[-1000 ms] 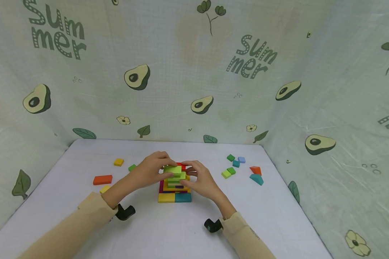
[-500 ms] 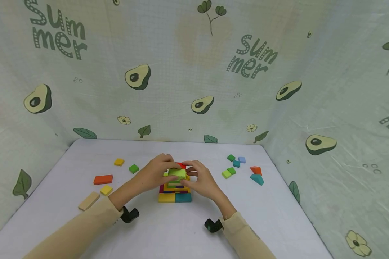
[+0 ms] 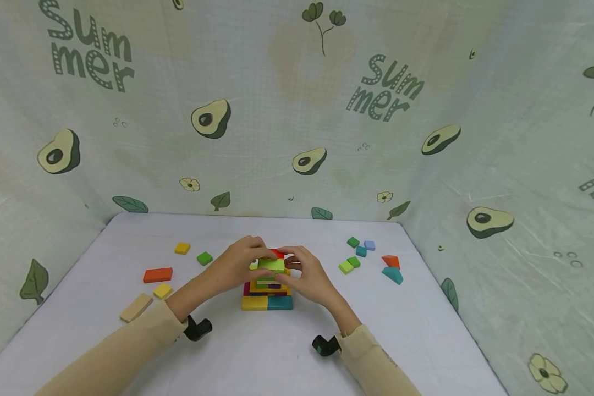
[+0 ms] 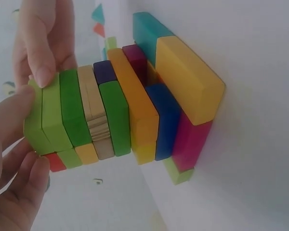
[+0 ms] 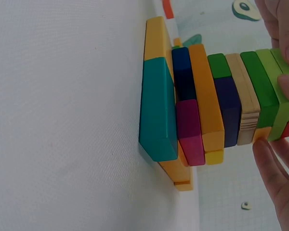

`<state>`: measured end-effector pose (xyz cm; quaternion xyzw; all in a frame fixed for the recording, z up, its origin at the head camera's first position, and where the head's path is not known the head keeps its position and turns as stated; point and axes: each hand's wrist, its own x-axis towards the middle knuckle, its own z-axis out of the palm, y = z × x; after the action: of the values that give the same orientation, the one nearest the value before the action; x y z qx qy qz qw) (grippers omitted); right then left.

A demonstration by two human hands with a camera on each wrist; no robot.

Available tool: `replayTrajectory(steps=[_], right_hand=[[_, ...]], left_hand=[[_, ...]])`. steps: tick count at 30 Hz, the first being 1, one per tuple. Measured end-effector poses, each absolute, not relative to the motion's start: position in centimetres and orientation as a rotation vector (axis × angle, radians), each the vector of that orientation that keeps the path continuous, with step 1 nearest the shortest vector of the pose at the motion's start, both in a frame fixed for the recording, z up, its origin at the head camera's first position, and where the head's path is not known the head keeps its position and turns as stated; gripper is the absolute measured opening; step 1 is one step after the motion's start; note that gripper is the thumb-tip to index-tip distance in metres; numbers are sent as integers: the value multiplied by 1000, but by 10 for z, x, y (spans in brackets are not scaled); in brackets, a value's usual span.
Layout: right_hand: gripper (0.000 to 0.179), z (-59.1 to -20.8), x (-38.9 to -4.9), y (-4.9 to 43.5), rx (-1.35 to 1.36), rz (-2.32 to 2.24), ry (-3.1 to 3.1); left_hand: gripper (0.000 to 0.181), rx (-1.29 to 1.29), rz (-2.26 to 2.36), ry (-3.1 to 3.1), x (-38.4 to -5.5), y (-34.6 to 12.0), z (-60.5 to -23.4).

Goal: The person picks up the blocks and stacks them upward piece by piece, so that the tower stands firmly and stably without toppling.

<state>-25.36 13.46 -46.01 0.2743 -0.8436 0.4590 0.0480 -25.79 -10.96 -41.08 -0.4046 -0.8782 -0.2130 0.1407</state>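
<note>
A tower of coloured wooden blocks [image 3: 267,302] stands on the table, with a yellow block [image 4: 188,77] and a teal block [image 5: 158,110] at its base. My left hand [image 3: 237,264] pinches the light green block [image 3: 271,265] on top, thumb in front and fingers behind. From the other side, my right hand [image 3: 307,278] holds the tower's upper layers. Its thumb presses the second light green block [image 4: 54,113], and its fingers touch the far side by a small orange block [image 5: 261,134]. A red block [image 3: 278,253] shows behind the top.
To the left lie an orange-red block [image 3: 158,275], a plain wood block [image 3: 136,307], yellow blocks [image 3: 163,290] and a green cube [image 3: 204,258]. On the right are small green and blue cubes [image 3: 361,251], an orange wedge [image 3: 390,261] and a teal wedge [image 3: 392,274].
My left hand has moved slightly right, bringing the top light green block into line over the tower. It has barely shifted in the last half second. The right hand has stayed in place.
</note>
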Motion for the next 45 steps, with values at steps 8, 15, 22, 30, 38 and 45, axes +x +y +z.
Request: replayTrajectory(steps=[8,15,22,30,38,45], right_hand=[[60,-460,-253,133,794,1421,-2590],[60,-460,-253,132,774,1428,-2593],[60,-458,-251,131,785,1439,-2587],[60,-460,-251,130,778,1464,-2576],[59,-464,-252,131,771,1458,-2588],[59,-461,-252,131,775,1456,-2578]], left_hand=[[43,-1021,-653,-2568,-266,-145,-406],[42,-877,-627,-2637,-271,-209,-407],[38,-811,-603,-2694,-274,-273,-426],[44,-664,-673,-2800,-279,-305,-447],[51,-585,-683,-2928,-307,-314,-461],[53,-637,-670,-3035,-331,-315,-470]])
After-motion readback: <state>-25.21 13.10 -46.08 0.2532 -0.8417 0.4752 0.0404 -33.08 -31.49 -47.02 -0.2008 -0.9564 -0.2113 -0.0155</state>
